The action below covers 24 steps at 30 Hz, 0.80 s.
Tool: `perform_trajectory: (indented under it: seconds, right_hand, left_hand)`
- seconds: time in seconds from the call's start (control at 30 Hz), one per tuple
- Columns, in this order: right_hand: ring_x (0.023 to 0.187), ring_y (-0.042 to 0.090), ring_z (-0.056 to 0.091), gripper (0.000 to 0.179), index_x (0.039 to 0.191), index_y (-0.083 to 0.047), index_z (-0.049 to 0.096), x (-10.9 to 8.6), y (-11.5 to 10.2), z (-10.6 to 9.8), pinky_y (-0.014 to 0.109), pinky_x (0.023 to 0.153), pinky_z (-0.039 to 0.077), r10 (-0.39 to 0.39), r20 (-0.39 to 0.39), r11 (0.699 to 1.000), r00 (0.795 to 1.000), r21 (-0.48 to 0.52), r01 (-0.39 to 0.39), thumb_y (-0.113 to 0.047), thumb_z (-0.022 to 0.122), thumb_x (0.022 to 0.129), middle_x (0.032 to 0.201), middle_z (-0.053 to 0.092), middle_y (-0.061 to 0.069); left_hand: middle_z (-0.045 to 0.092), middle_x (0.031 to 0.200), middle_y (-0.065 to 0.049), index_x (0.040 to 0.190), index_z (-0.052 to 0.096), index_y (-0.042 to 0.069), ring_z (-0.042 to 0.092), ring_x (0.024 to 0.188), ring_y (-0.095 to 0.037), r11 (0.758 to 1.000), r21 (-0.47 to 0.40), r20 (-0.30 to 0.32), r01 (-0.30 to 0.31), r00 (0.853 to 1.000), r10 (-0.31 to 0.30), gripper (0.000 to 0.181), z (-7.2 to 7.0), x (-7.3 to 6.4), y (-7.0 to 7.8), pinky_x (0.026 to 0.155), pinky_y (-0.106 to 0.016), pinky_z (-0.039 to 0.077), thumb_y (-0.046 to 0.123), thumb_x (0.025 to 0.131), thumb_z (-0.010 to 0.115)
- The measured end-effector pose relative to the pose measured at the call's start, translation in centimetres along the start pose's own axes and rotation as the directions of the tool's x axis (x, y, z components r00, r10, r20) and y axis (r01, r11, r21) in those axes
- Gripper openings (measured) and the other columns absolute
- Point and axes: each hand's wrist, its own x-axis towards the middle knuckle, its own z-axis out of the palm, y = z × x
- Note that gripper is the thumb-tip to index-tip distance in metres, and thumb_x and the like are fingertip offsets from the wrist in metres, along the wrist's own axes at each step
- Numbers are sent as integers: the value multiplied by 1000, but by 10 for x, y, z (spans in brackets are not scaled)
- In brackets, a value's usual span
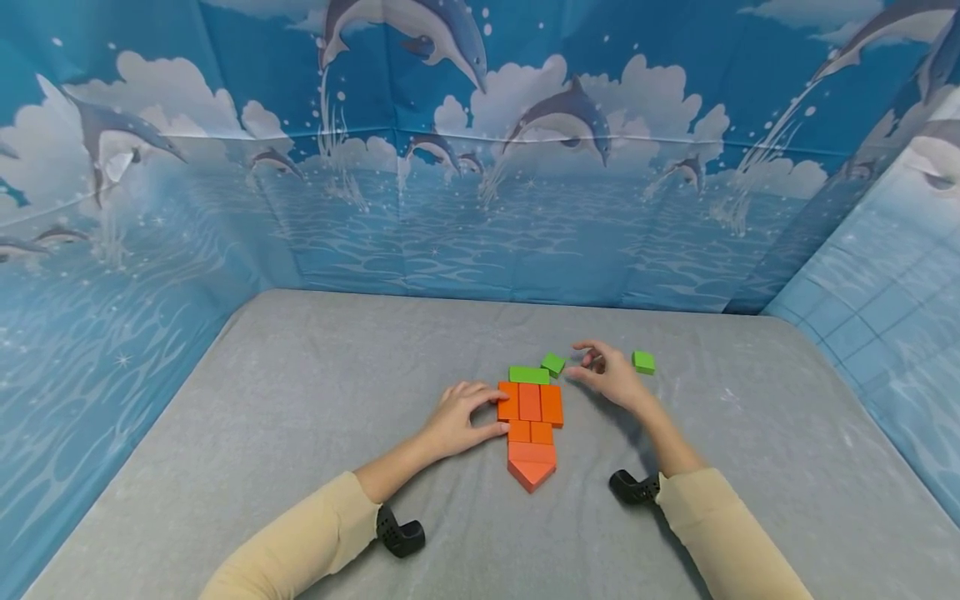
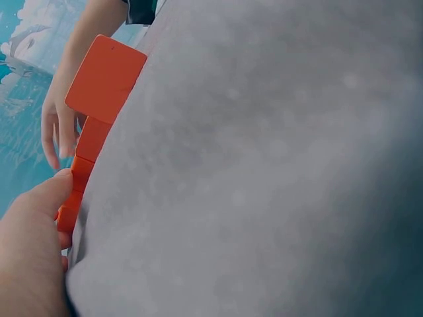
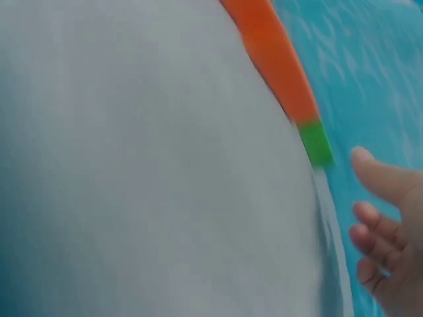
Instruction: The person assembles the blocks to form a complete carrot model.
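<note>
Orange blocks (image 1: 529, 403) lie edge to edge on the grey cloth, with an orange triangular block (image 1: 532, 475) at the near end. A green rectangular block (image 1: 528, 376) tops the far end. Touching its right corner or very close to it, a small green block (image 1: 553, 364) sits askew. My left hand (image 1: 463, 421) rests at the left side of the orange blocks, thumb and forefinger touching the leftmost one. Just right of the askew block, my right hand (image 1: 611, 379) hovers with thumb and fingers apart, holding nothing. Another small green block (image 1: 643, 362) lies beyond that hand.
Grey cloth (image 1: 337, 375) covers the table. Blue dolphin-printed curtains (image 1: 480, 233) stand behind it and at both sides. A black device (image 1: 401, 533) is at the left wrist and another black device (image 1: 633, 487) at the right.
</note>
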Motion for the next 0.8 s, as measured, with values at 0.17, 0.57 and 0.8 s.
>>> perform_trajectory:
  seconds: [0.17,0.57,0.8]
  right_hand:
    - [76,26,51,36,120,3,54,-7,20,-29,33,59,42,-43,-85,994,995,-100,34,-10,62,88,94,54,17]
    - [89,32,42,45,126,5,49,-30,59,-71,46,72,37,69,-36,989,997,-131,-74,-17,61,89,109,45,27]
    - [94,36,47,44,127,5,48,-32,67,-74,50,77,37,103,-13,983,995,-151,-104,-19,58,91,110,49,28]
  left_hand:
    - [58,112,1,118,60,18,46,104,-17,1000,-2,1,11,1000,-11,42,1,0,0,93,-43,29,37,81,67]
    - [57,114,1,120,59,19,45,105,-17,1000,20,17,24,1000,-24,44,2,0,1,94,-43,29,39,82,66]
    - [57,113,1,119,60,19,46,104,-17,1000,20,10,16,1000,-16,43,1,0,1,94,-43,29,39,82,66]
